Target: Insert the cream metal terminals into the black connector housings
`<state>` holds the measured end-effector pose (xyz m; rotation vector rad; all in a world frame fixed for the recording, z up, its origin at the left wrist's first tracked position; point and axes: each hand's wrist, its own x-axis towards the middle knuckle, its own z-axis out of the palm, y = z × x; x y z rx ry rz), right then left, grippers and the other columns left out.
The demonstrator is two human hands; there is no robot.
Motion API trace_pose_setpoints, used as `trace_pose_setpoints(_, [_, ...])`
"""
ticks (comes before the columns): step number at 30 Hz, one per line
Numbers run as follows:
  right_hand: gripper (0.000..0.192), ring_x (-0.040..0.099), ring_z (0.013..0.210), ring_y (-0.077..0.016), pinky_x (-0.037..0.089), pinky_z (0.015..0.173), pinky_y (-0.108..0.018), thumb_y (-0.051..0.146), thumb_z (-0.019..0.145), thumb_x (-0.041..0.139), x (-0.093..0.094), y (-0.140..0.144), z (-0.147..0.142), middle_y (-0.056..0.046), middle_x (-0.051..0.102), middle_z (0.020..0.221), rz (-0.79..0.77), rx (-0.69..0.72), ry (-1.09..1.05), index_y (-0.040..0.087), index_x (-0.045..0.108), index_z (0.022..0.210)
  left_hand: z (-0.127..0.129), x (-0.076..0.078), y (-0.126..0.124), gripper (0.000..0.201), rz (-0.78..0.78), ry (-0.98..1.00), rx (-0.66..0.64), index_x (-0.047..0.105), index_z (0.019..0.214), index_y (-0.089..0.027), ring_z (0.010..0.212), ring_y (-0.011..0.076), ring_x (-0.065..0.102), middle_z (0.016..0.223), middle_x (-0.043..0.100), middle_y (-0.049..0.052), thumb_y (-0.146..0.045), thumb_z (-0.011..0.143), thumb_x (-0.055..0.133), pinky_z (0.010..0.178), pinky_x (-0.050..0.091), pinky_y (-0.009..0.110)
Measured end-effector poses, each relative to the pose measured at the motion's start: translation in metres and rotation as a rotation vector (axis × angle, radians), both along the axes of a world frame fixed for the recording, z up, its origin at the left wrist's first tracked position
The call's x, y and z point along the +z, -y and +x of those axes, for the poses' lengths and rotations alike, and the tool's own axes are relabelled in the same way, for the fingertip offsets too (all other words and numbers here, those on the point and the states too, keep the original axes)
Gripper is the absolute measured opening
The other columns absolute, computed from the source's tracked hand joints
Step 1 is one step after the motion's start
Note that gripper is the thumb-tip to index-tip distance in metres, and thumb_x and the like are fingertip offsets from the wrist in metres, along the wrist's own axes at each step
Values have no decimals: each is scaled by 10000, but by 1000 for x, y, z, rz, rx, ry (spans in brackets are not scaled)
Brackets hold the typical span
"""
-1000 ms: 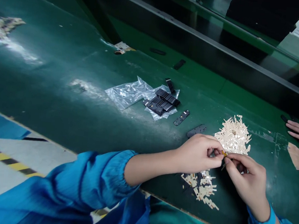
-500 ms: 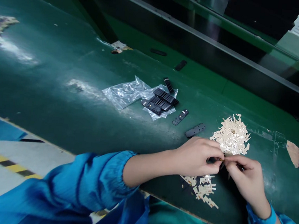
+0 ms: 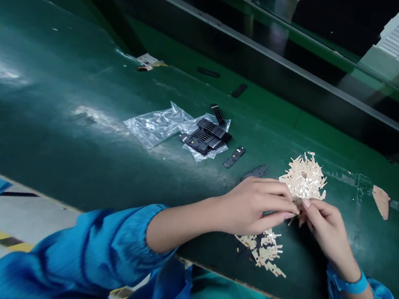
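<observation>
My left hand and my right hand meet fingertip to fingertip over the green table, pinching a small piece between them; the piece is mostly hidden by the fingers. Just beyond the fingertips lies a heap of small cream-coloured parts. A second, flatter scatter of the same cream parts lies under my left wrist near the table's front edge. A dark flat plastic part rests just behind my left hand.
A clear plastic bag holds a stack of black plastic parts, with a loose black part beside it. Behind runs a dark conveyor channel. A worn tan patch marks the table at right.
The view has shifted slightly. My hands stayed together at the cream heap, the fingers regripping the small piece. Another person's hand at the right edge a second ago is gone from view.
</observation>
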<state>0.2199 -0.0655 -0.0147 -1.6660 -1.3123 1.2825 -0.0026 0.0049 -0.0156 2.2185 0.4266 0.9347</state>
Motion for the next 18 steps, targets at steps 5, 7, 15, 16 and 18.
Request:
trace_pose_setpoints(5, [371,337,411,-85,196,422,-245,499,873,732,4,1,-2,-6,611,519,-368,156,-539,162,768,722,-3,0,-2,232,156,-42,31,773,1021,-216,835,152,686,992,753,62,-143,1001,554,763,549,291])
trace_pose_setpoints(7, [261,325,410,-72,182,429,-236,406,805,816,4,3,0,4,610,507,-376,141,-600,167,776,709,-3,-1,-1,217,145,-47,40,772,1027,-227,842,154,686,993,755,56,-175,1010,562,782,549,298])
trace_pose_setpoints(15, [274,381,471,-97,237,469,-252,432,854,811,-6,6,-4,15,578,500,-79,-122,-400,189,792,729,6,0,6,364,-530,-33,186,738,1197,-165,785,159,659,973,735,53,-275,851,706,688,532,288])
trace_pose_setpoints(16, [308,374,476,-99,242,471,-257,443,881,789,-7,7,-4,13,577,506,-59,-115,-364,188,780,708,8,0,7,289,-606,-11,159,771,1116,-164,775,152,658,965,734,57,-281,864,693,667,523,276])
trace_pose_setpoints(18, [389,373,488,-105,259,482,-270,448,936,735,-8,8,-5,4,585,526,-43,-52,-298,182,745,652,12,0,8,202,-714,48,116,802,990,-163,785,145,664,952,730,61,-286,885,681,656,514,261])
